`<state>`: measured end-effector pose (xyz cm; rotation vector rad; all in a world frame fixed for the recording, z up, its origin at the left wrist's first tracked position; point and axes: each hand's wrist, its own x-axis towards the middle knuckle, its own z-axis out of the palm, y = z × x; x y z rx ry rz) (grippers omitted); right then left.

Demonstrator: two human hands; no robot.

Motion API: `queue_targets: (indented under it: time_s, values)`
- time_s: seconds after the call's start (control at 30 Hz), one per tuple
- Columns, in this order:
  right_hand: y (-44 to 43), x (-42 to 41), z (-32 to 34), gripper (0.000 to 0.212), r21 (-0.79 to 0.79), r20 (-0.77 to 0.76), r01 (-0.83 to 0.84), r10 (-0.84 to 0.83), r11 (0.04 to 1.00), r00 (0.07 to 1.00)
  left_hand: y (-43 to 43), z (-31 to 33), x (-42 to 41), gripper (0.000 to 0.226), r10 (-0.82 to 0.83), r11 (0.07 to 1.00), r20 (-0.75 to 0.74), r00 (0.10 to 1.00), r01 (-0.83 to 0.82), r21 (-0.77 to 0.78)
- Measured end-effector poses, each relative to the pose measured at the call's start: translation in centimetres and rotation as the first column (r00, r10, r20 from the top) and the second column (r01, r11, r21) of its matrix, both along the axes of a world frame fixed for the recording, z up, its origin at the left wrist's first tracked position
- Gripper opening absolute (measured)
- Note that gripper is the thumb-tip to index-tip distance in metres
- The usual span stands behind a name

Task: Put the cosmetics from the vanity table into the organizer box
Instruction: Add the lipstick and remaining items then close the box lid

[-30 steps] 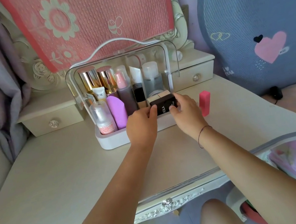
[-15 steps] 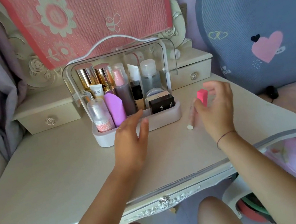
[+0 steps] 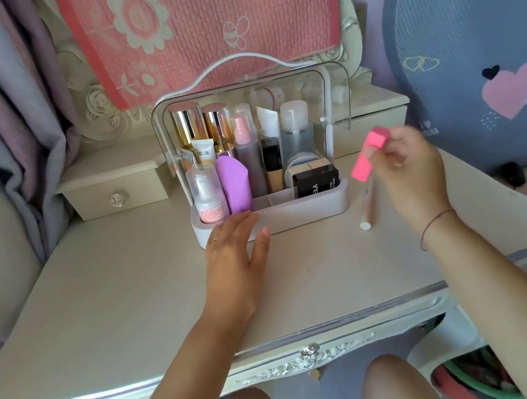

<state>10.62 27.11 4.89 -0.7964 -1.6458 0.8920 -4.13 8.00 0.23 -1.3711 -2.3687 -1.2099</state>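
Observation:
The white organizer box (image 3: 312, 209) with a clear raised lid stands at the back middle of the vanity table (image 3: 131, 289). Bottles, tubes, a purple sponge (image 3: 234, 183) and a black compact box (image 3: 316, 182) fill it. My right hand (image 3: 409, 172) holds a pink rectangular block (image 3: 369, 155) tilted in the air, just right of the box. A slim pale pencil (image 3: 369, 206) lies on the table below that block. My left hand (image 3: 234, 255) rests flat with fingers spread, touching the box's front left edge.
Small drawers (image 3: 116, 195) sit at the back on both sides. A pink cloth (image 3: 192, 20) hangs behind the box. A curtain (image 3: 1, 120) hangs at left, a large blue cushion (image 3: 472, 45) at right. A small black object (image 3: 513, 175) lies beside the cushion.
My right hand left the black compact box in the organizer, moved right and lifted the pink block off the table. My left hand drew back to the box's front left.

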Motion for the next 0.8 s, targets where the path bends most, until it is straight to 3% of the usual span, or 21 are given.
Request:
queue_targets:
  time_s: [0.1, 0.2, 0.43, 0.8]
  values:
    - [-2.1, -3.2, 2.3, 0.02, -0.018, -0.045, -0.398, 0.397, 0.917, 0.917, 0.1, -0.1, -0.2, 0.033, -0.003, 1.0, 0.032, 0.999, 0.002, 0.024]
    - [-3.3, -7.0, 3.2, 0.021, 0.0, 0.154, -0.525, 0.518, 0.851, 0.841, -0.1, -0.1, -0.4, 0.036, -0.025, 0.998, 0.072, 0.997, 0.021, 0.054]
    - [-1.2, -9.8, 2.7, 0.024, 0.036, 0.526, -0.483, 0.395, 0.875, 0.753, -0.2, -0.2, -0.6, 0.037, -0.036, 0.998, 0.114, 0.993, 0.029, 0.058]
    - [-0.2, -9.3, 2.0, 0.02, 0.049, 0.63, -0.423, 0.3, 0.905, 0.716, -0.2, -0.3, -0.7, 0.031, -0.045, 0.997, 0.106, 0.993, 0.038, 0.074]
